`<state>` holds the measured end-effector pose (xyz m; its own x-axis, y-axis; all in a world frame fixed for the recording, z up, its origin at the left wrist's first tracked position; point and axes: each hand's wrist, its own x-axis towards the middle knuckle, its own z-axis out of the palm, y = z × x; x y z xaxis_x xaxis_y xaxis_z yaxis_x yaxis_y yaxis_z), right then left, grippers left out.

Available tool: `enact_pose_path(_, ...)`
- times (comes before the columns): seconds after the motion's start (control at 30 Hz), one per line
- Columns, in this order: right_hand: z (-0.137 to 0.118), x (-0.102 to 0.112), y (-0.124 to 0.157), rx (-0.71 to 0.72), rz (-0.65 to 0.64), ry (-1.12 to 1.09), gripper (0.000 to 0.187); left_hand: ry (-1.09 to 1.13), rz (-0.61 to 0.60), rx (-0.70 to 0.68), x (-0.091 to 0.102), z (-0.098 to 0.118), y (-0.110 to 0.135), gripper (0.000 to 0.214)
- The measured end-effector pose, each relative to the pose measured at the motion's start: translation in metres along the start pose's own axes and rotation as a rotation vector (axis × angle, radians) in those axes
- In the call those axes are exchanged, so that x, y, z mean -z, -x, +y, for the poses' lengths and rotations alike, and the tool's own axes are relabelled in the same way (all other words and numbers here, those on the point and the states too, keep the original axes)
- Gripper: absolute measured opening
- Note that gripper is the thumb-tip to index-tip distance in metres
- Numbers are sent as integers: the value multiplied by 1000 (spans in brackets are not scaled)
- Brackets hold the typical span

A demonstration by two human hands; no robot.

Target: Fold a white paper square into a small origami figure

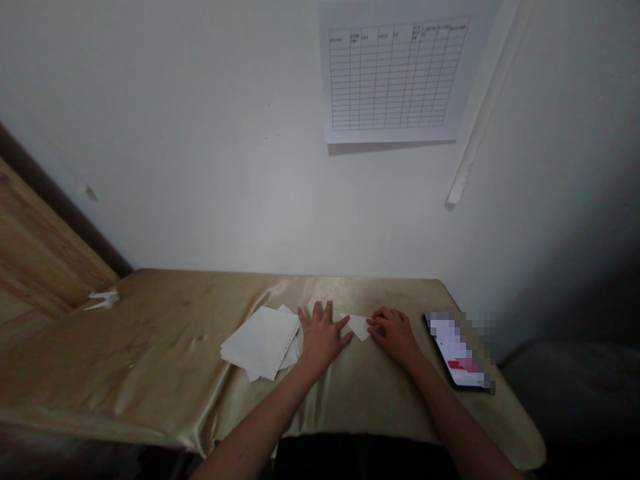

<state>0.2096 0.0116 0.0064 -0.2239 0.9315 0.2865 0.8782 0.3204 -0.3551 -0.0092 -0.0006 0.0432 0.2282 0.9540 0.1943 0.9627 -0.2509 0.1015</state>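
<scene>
A small white folded paper [359,326] lies on the table between my two hands. My left hand [321,335] rests flat on the gold cloth, fingers spread, its thumb touching the paper's left edge. My right hand [395,333] has its fingers curled and pressed down on the paper's right corner. A stack of white paper sheets [261,342] sits just left of my left hand.
The table [150,347] is covered with shiny gold cloth and stands against a white wall. A phone [457,351] with a lit screen lies at the right edge. A printed table sheet [395,73] hangs on the wall. A wooden panel [35,260] stands at left.
</scene>
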Motion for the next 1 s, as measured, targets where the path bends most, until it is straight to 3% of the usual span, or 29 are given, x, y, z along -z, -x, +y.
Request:
enact_pose_path(0.47, 0, 1, 0, -11, -9, -24, 23, -29, 92, -4, 3, -16, -2, 47)
enact_pose_path(0.67, 2, -1, 0, -6, 8, -25, 22, 7, 105, -8, -2, -11, 3, 51)
enact_pose_path(0.87, 3, -3, -1, -8, 5, -37, 21, 86, 138, -227, -12, 2, 11, 35)
enact_pose_path(1.0, 1, -2, -1, -6, 10, -47, 21, 80, 144, -260, -15, 5, 13, 32)
